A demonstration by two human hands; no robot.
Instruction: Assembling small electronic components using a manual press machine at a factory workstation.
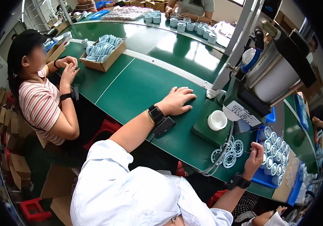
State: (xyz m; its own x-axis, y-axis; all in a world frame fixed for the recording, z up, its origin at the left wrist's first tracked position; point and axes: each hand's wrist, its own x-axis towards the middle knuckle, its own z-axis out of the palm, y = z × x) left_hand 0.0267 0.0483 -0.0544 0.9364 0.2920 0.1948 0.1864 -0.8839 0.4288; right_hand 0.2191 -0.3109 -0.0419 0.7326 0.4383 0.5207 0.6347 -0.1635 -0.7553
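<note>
My left hand (176, 101) lies palm down on the green tabletop (139, 81), its fingers spread and nothing under them that I can see. Beside the blue tray (261, 177), my right hand (254, 162) is raised with its fingers curled together; whatever they may hold is hidden. Rows of white-and-light-blue round housings (272, 150) fill that tray, some with thin red wires. Several light-blue slotted rings (230, 159) lie loose just left of my right hand. Between my hands, a white round cup (217, 120) sits on the green base of a press (210, 132).
The press's large cylinder (270, 81) rises at the right, with grey cables (225, 150) hanging over the table edge. A cardboard box of light-blue rings (105, 51) stands near a co-worker (44, 86) at the left. Across the table, another person sits behind several white cups (191, 26).
</note>
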